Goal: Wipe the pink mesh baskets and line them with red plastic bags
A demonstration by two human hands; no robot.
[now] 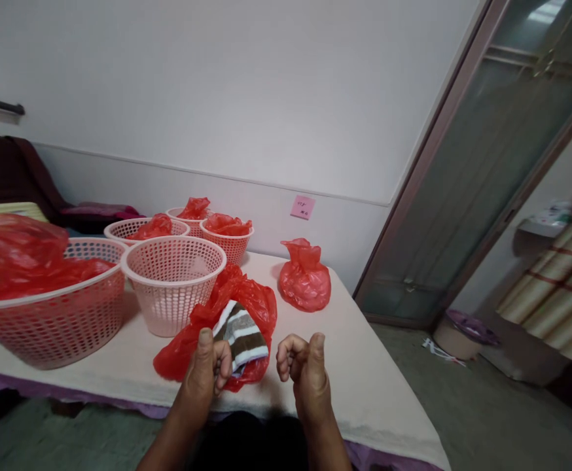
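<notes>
My left hand (203, 367) is near the left side of an opened red plastic bag (175, 358), thumb up and fingers loosely curled, with nothing seen in it. A striped cloth item (244, 340) in brown, grey and white lies in the bag; its full shape is hidden in the folds. To the right of the bag, my right hand (307, 369) is held apart from it, thumb raised, fingers half bent and holding nothing. Both hands are open, palms turned towards each other. Just behind the bag stands an empty pink mesh basket (168, 297).
A knotted red bag (304, 284) sits at the table's (364, 373) right back. At the left stands a large pink basket (65, 333) holding red plastic; several smaller baskets (230, 245) stand behind. A pink note (302, 207) is on the wall. A bin (463, 337) stands on the floor, right.
</notes>
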